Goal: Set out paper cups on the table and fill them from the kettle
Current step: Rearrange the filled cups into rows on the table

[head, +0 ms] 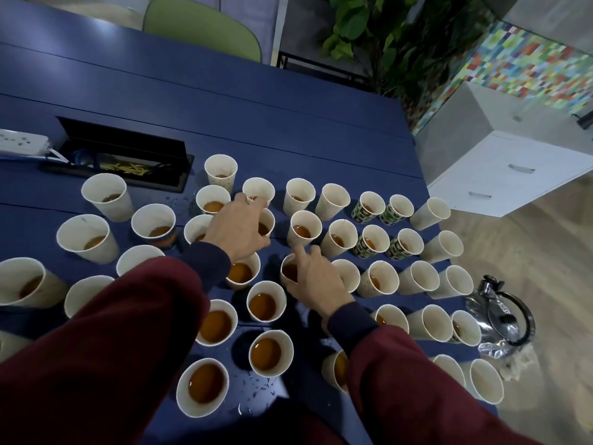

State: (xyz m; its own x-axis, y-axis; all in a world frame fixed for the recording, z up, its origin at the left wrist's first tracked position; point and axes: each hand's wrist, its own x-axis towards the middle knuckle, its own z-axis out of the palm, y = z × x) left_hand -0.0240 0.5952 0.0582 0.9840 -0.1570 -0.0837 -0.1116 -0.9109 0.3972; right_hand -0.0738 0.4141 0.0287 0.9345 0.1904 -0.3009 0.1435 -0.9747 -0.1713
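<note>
Dozens of cups point(266, 306), most holding brown tea, crowd the blue table point(288, 130). The right hand point(316, 281) grips one cup point(288, 270) mid-table, thumb and fingers curled round its rim. The left hand point(237, 229) lies bent over a second cup point(269, 221); I cannot tell whether it grips. The kettle point(500, 316) stands by the table's right edge.

The table point(288, 123) was deep blue. Most paper cups point(332, 203) were off-white and held amber-brown liquid point(266, 306). Four small cups point(358, 214) at the right bore a green-and-white print. The sleeves point(128, 332) were maroon with navy cuffs point(210, 258). The kettle point(500, 317) was silvery with a black handle, and the chair point(205, 27) was green.
</note>
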